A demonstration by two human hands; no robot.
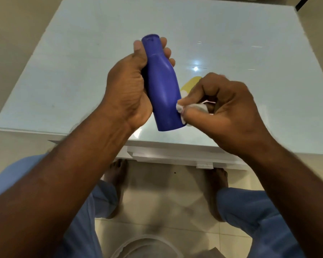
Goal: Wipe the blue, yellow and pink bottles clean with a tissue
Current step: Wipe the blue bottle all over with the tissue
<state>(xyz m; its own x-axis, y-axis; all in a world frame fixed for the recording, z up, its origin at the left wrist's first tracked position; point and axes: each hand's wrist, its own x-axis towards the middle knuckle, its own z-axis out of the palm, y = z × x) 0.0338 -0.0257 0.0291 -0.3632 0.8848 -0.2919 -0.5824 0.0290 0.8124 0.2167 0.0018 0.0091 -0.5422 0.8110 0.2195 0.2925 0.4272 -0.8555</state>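
My left hand (128,90) grips the blue bottle (162,86) around its upper half and holds it above the table, cap end pointing away from me. My right hand (222,107) pinches a crumpled white tissue (181,108) and presses it against the bottle's lower right side. The yellow bottle (191,83) lies on the table behind my right hand, mostly hidden by it. No pink bottle shows in this view.
The glass-topped table (82,71) stretches ahead, its near edge (175,144) just under my hands. A white drawer front sits below the edge. My bare feet stand on the tiled floor (166,192), and a pale round bin rim (144,244) shows at the bottom.
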